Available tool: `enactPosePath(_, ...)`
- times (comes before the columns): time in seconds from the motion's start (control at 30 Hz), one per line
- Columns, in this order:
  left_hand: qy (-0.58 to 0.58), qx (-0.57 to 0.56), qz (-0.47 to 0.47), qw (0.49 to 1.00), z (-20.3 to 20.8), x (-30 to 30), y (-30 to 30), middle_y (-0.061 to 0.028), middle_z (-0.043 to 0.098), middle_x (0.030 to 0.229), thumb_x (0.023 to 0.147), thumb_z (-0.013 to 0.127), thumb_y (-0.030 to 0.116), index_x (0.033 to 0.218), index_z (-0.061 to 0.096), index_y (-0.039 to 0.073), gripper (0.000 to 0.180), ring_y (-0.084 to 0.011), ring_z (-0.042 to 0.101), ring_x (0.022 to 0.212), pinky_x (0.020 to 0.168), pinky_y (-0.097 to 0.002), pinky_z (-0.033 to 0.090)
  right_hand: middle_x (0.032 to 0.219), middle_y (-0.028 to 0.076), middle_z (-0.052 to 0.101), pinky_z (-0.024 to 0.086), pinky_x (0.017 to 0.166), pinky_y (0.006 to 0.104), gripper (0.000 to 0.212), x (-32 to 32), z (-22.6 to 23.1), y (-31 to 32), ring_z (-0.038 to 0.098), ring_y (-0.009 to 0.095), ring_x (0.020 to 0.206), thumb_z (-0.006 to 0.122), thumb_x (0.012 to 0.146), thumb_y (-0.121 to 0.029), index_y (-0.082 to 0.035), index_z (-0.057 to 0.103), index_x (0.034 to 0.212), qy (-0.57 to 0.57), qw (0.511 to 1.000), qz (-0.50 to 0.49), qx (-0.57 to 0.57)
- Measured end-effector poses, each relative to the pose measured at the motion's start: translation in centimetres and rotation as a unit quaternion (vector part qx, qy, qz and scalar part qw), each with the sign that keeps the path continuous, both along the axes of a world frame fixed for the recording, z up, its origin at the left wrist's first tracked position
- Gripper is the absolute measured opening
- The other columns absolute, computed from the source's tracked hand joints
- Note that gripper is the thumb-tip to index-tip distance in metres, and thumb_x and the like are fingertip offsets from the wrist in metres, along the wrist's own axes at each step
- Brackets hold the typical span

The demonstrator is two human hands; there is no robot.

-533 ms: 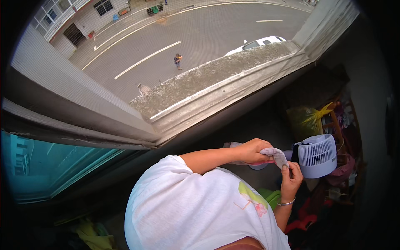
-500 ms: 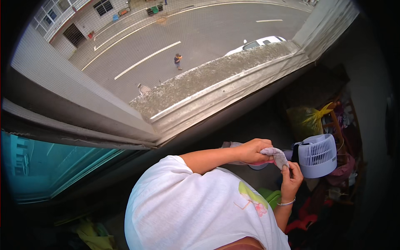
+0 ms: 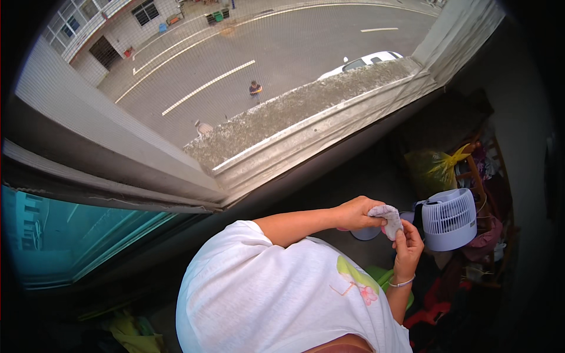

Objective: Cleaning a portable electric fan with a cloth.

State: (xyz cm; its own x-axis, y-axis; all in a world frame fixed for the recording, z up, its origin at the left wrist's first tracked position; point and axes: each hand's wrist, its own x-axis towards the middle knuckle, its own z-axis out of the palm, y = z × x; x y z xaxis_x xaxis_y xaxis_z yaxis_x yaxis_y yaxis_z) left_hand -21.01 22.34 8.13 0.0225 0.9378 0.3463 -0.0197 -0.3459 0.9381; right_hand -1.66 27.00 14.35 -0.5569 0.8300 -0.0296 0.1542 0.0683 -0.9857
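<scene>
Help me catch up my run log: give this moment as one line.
left hand: holds pale cloth | right hand: pinches its lower end | right of hands: lavender fan

A pale lilac-grey cloth (image 3: pixel 386 215), center right, and a lavender fan (image 3: pixel 449 223), right, appear above a white shirt (image 3: pixel 253 282) with pink-and-green floral print (image 3: pixel 368 296); teal glass (image 3: pixel 76 235), lower left.

between the left hand (image 3: pixel 356 214) and the window ledge (image 3: pixel 323 129) there is a dark gap, through which a hand could pass. to the right, the pale fan (image 3: pixel 449 222) stands near the right hand (image 3: pixel 409 246) and blocks the straight way. the yellow bag (image 3: pixel 432 169) and the white shirt (image 3: pixel 265 288) also obstruct.
</scene>
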Motion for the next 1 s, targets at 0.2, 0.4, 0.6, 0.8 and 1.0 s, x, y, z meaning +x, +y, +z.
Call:
enactPosePath(0.2,-0.006,-0.051,-0.023,0.998,1.7,-0.9,-0.5,-0.0071,0.068,0.086,0.089,0.062,0.018,0.103,0.060,0.003,0.021,-0.0180,0.064,0.067,0.061,-0.0303,0.050,0.091,0.003,0.062,0.041,0.061,0.0188,0.020,-0.3,-1.2,-0.1,0.052,0.005,0.071,0.062,0.087,-0.001,0.002,0.059,0.107,0.066,0.997,0.017,0.021)
enactPosePath(0.4,0.054,-0.010,0.032,0.998,0.1,0.0,-0.2,-0.0120,0.068,0.088,0.089,0.062,0.020,0.105,0.059,0.003,0.023,-0.0258,0.067,0.082,0.072,-0.0345,0.050,0.092,0.003,0.059,0.046,0.075,0.0238,0.019,-0.3,-1.4,0.2,0.055,0.009,0.084,0.062,0.087,-0.001,0.004,0.059,0.105,0.003,0.999,-0.033,-0.014)
enactPosePath(0.6,0.065,0.000,0.060,0.996,0.4,1.0,0.0,-0.0156,0.067,0.090,0.089,0.063,0.022,0.105,0.059,0.003,0.026,-0.0322,0.066,0.083,0.072,-0.0368,0.050,0.086,0.002,0.057,0.044,0.070,0.0230,0.016,-1.1,-4.3,1.2,0.053,0.009,0.080,0.054,0.093,-0.002,0.009,0.060,0.103,-0.021,0.986,-0.061,0.155)
enactPosePath(0.8,0.096,-0.049,0.130,0.986,0.3,2.0,1.0,-0.0165,0.064,0.085,0.088,0.061,0.022,0.102,0.056,0.004,0.024,-0.0359,0.063,0.080,0.070,-0.0393,0.049,0.091,0.002,0.060,0.045,0.076,0.0252,0.027,-3.3,-7.1,0.6,0.053,0.009,0.084,0.048,0.100,-0.020,0.003,0.062,0.108,0.084,0.987,-0.119,-0.060)
enactPosePath(1.0,0.178,-0.090,0.224,0.954,0.0,2.0,0.6,-0.0124,0.060,0.086,0.087,0.061,0.022,0.100,0.052,0.005,0.022,-0.0334,0.062,0.080,0.068,-0.0418,0.048,0.146,0.013,0.030,0.020,0.114,0.0352,0.073,-5.4,-5.7,-1.6,0.028,0.022,0.137,0.052,0.097,-0.040,-0.003,0.015,0.148,0.108,0.989,0.048,-0.087)
